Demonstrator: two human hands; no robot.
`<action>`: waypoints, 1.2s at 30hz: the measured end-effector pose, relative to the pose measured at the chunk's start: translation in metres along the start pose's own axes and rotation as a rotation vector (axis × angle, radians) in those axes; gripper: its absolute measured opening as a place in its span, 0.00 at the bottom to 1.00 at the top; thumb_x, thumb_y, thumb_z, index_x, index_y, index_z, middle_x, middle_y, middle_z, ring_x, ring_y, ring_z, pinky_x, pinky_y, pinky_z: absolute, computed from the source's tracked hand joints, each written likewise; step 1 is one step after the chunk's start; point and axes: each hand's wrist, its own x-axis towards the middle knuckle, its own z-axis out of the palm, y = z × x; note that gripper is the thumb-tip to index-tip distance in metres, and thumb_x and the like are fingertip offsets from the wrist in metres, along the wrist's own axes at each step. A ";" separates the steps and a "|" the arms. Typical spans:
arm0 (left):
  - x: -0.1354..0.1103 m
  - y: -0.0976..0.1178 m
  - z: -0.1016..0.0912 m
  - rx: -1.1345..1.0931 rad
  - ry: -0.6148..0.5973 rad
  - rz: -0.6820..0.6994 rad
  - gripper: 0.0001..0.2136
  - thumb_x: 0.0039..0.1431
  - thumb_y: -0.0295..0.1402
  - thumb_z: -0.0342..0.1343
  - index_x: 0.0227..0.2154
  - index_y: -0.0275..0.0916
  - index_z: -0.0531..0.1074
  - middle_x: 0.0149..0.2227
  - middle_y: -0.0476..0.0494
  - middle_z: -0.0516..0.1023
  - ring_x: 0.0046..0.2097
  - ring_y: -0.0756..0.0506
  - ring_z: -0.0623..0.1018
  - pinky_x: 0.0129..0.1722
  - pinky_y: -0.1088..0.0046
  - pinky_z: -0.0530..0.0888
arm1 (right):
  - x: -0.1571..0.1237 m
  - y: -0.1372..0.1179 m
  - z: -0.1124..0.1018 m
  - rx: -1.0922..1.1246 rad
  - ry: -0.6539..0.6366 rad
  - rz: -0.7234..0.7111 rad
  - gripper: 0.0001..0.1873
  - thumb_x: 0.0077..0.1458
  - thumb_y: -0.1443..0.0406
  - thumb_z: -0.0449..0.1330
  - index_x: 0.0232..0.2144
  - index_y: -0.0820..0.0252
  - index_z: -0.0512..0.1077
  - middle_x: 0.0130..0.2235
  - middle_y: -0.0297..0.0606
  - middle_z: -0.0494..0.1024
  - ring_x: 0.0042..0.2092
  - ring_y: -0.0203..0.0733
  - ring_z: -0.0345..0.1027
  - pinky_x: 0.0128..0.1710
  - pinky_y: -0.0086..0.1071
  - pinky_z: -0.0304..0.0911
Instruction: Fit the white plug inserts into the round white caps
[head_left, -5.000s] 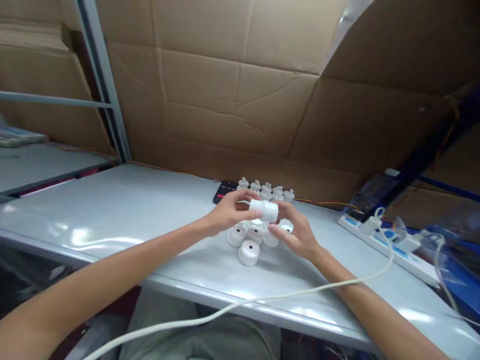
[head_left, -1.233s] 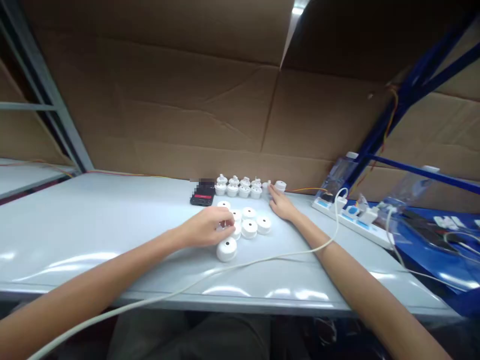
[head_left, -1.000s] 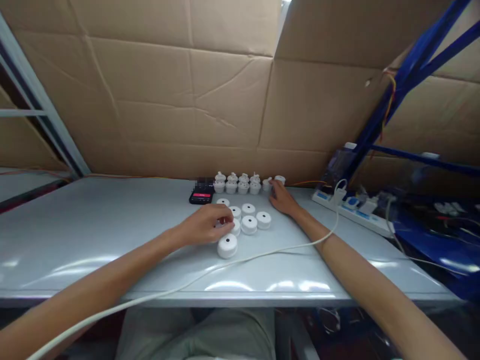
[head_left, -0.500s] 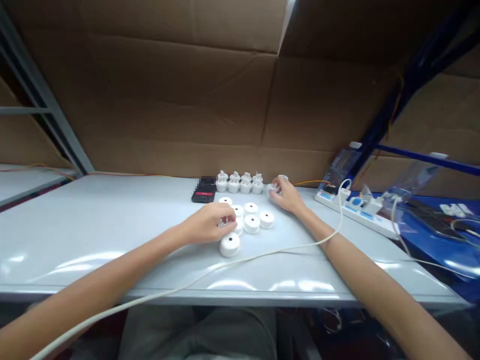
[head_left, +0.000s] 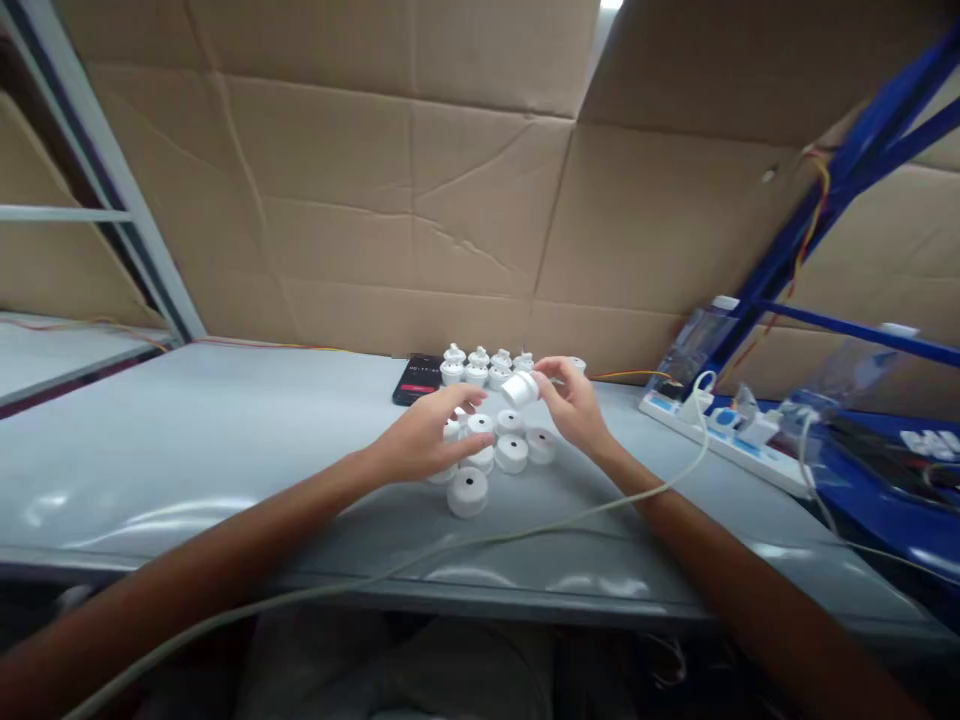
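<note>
My right hand (head_left: 576, 408) grips a white cylindrical cap (head_left: 519, 389) between thumb and fingers, tilted and raised off the table. My left hand (head_left: 424, 438) reaches in from the other side, fingers and thumb apart, with nothing held. It is over a cluster of white round caps (head_left: 511, 454), each with a dark spot in its top, and hides some of them. One white cap (head_left: 468, 492) sits nearest the front edge. Behind the hands stands a row of white round fittings (head_left: 477, 370) with raised parts on top, partly covered by my right hand.
A black phone (head_left: 417, 382) lies left of the row. A white cable (head_left: 540, 532) sags across the front and over my right forearm. On the right stand a white power strip (head_left: 757, 458) and a clear bottle (head_left: 694, 340). Cardboard (head_left: 337, 240) lines the back.
My right hand has picked up a white cap at the back and brought it left, toward my left hand. My left hand has opened and drawn away from the clustered caps. The view has shifted slightly.
</note>
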 end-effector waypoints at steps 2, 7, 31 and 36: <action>0.001 0.001 -0.002 -0.029 -0.002 -0.067 0.25 0.57 0.49 0.64 0.52 0.39 0.69 0.40 0.44 0.80 0.40 0.44 0.79 0.40 0.69 0.74 | -0.013 -0.021 0.017 0.086 -0.145 -0.004 0.12 0.63 0.54 0.59 0.39 0.55 0.68 0.38 0.36 0.74 0.36 0.39 0.69 0.34 0.31 0.67; 0.001 0.001 -0.006 -0.025 0.015 -0.099 0.24 0.52 0.47 0.67 0.47 0.39 0.71 0.34 0.49 0.79 0.34 0.47 0.77 0.36 0.72 0.72 | -0.025 -0.039 0.029 0.175 -0.258 0.017 0.14 0.64 0.52 0.59 0.36 0.55 0.66 0.35 0.33 0.70 0.34 0.36 0.66 0.33 0.29 0.65; 0.003 -0.001 -0.005 -0.141 0.001 -0.103 0.18 0.63 0.42 0.55 0.50 0.36 0.75 0.43 0.41 0.82 0.39 0.45 0.78 0.38 0.71 0.73 | -0.004 -0.012 0.003 0.201 -0.247 0.297 0.21 0.55 0.51 0.66 0.46 0.57 0.74 0.45 0.41 0.81 0.46 0.46 0.75 0.48 0.42 0.72; 0.004 -0.005 -0.003 -0.201 0.016 -0.186 0.18 0.62 0.43 0.57 0.49 0.37 0.75 0.42 0.42 0.81 0.40 0.44 0.79 0.41 0.69 0.73 | -0.010 -0.032 0.007 0.339 -0.310 0.242 0.22 0.56 0.49 0.67 0.48 0.55 0.77 0.48 0.41 0.81 0.49 0.47 0.75 0.51 0.44 0.72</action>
